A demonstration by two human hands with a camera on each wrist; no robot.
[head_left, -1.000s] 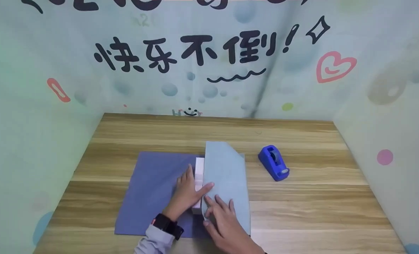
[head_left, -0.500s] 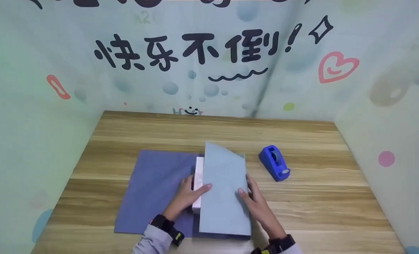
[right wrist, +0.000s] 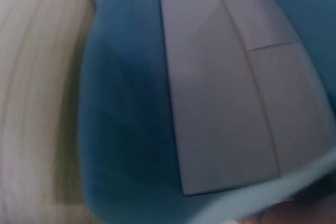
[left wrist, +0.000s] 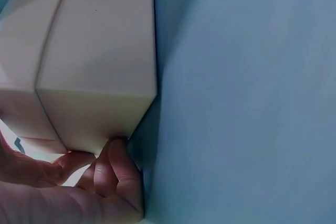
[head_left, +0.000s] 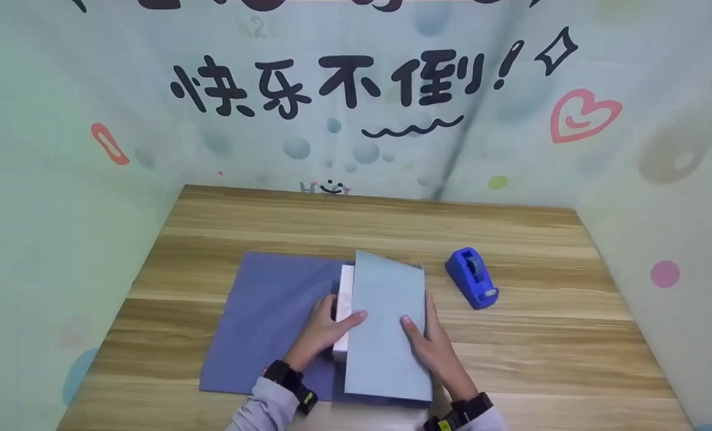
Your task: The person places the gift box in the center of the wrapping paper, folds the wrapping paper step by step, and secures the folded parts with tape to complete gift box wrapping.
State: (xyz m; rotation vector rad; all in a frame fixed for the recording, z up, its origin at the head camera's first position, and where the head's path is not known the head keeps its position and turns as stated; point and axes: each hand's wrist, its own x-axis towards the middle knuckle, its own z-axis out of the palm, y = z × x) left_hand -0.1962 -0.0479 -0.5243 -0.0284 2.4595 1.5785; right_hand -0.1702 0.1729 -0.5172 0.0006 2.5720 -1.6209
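A sheet of wrapping paper [head_left: 260, 323], purplish blue below, lies with its right part folded over so the light blue face shows on top. Partly under that flap is a white box [head_left: 345, 293]; its left strip stays visible. My left hand [head_left: 317, 332] grips the box's left side, thumb on the flap's edge. In the left wrist view, bent fingers [left wrist: 123, 171] touch the end of the box [left wrist: 100, 51]. At the fold, my right hand [head_left: 439, 353] holds the paper, thumb on top and fingers around the right edge. The right wrist view shows the box [right wrist: 215, 103] inside the curved paper [right wrist: 121, 103].
A blue tape dispenser [head_left: 472, 278] stands on the wooden table [head_left: 541, 335], right of the paper. Printed cloth walls [head_left: 242, 149] enclose the table at the back and sides.
My right hand has moved from the flap's left edge to the fold on the right and now holds the paper there. My left hand stays at the box, its fingers more bent.
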